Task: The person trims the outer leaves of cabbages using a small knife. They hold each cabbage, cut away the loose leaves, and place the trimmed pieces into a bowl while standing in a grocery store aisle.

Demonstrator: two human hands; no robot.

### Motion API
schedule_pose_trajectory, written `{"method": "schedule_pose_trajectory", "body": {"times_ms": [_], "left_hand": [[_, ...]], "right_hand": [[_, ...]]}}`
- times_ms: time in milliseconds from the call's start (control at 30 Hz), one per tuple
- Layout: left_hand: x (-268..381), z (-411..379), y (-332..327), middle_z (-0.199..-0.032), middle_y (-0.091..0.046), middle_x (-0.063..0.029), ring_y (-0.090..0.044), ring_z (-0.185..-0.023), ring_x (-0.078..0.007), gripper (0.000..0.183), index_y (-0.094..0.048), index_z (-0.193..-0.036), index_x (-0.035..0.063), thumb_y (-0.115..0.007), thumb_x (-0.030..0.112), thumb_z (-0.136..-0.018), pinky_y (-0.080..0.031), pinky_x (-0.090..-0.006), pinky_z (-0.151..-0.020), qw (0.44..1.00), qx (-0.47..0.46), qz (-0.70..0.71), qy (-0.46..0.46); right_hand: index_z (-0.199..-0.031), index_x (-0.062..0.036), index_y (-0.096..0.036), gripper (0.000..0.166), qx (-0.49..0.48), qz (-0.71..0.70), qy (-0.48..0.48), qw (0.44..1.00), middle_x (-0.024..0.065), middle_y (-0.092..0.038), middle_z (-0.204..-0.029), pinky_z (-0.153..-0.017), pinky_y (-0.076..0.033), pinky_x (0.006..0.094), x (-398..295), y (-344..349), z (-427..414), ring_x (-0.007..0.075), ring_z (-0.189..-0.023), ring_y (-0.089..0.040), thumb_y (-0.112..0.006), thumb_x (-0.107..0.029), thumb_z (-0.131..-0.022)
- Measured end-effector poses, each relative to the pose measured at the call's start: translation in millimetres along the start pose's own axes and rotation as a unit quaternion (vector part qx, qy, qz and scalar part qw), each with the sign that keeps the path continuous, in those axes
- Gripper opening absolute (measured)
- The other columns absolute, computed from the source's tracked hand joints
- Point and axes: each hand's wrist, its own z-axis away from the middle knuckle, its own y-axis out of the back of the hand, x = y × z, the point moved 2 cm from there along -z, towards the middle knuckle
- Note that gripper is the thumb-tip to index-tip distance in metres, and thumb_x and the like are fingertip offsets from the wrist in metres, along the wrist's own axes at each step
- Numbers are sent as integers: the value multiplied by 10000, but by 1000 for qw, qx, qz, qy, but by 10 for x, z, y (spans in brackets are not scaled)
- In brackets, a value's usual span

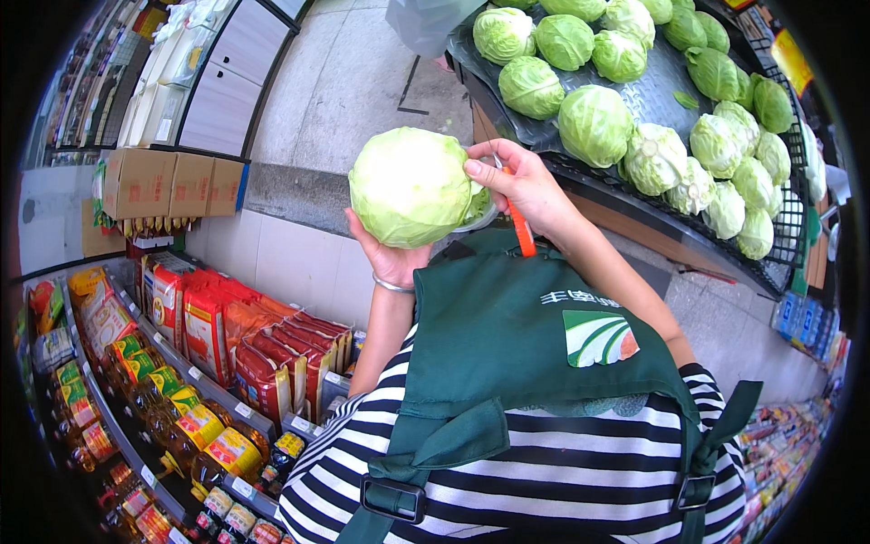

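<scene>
A pale green head of cabbage (411,190) rests in my left hand (391,255), which supports it from below and from the near left side. My right hand (523,183) is at the cabbage's right side and grips a small knife with an orange handle (522,228). A short bit of its metal blade shows near the fingers, and the handle points down toward my apron. My right thumb and fingertips are at or close to the cabbage's edge. Partly hidden behind the cabbage and my right hand is a clear plastic container (484,216) with green leaves.
At the upper right, a black display stand (656,81) bears several cabbages (595,126). A translucent plastic bag (431,24) hangs at the top. Shelves to the left hold red packages (204,326) and oil bottles (197,428). Cardboard boxes (139,183) stand beyond.
</scene>
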Motion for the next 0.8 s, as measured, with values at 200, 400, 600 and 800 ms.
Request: {"method": "schedule_pose_trajectory", "body": {"times_ms": [200,400,600,800], "left_hand": [[12,54,69,-1438,-411,-113,-439,-1289,-294,851,-332,-1442,111,-457,703,-844,-383,-469,-1058,997,21,-71,-29],[42,115,73,-1410,-434,-141,-467,-1260,-295,861,-338,-1425,68,-567,637,-820,-400,-455,-1046,987,8,-149,-65],[48,111,81,-1390,-459,-140,-484,-1244,-296,839,-348,-1413,40,-605,579,-823,-427,-447,-1021,985,-19,-162,-64],[48,82,113,-1387,-465,-138,-479,-1249,-291,822,-355,-1410,38,-586,579,-837,-408,-447,-1040,986,-11,-155,-66]], "right_hand": [[-1120,8,-591,313,70,101,-2,992,-8,-560,-699,-495,-419,207,-70,-65,105,45,-539,-504,-621,-173,-867],[-1121,28,-577,336,61,158,12,986,24,-596,-754,-508,-455,216,-59,-13,93,68,-589,-569,-577,-107,-813],[-1077,40,-601,325,79,118,-43,989,80,-633,-749,-542,-496,273,6,47,25,131,-594,-622,-576,-94,-782],[-1096,8,-570,291,55,142,-50,987,19,-583,-759,-522,-455,226,-1,41,-3,69,-597,-536,-543,-101,-828]]}}
